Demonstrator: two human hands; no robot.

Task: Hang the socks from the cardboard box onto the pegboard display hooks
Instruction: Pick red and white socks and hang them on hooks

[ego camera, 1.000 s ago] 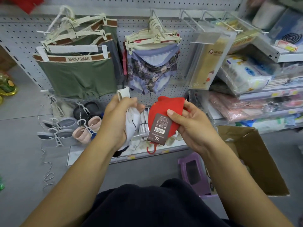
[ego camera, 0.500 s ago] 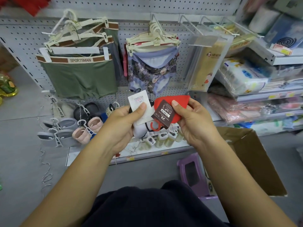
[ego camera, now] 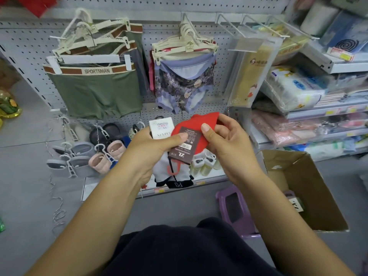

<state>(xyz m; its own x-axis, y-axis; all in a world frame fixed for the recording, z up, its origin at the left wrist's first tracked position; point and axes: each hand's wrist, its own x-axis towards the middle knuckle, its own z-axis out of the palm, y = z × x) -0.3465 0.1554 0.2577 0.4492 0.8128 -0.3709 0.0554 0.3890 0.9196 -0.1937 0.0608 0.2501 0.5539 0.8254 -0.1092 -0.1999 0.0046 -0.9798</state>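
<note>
Socks of two pairs sit between both hands, in front of the pegboard [ego camera: 147,114] and well apart from the cardboard box [ego camera: 310,196]; the left hand [ego camera: 153,150] curls its grip round the white socks [ego camera: 163,170], thumb pressing the brown card [ego camera: 187,150] of the red socks [ego camera: 205,120], while the right hand [ego camera: 229,144] pinches the red fabric in its grip; to do this step well, I judge, the red hook [ego camera: 172,169] dangling under the card should be turned upward and kept free of the white pair before it seeks a peg; half a second ago the left thumb lay on the white tag [ego camera: 160,128], not the card.
</note>
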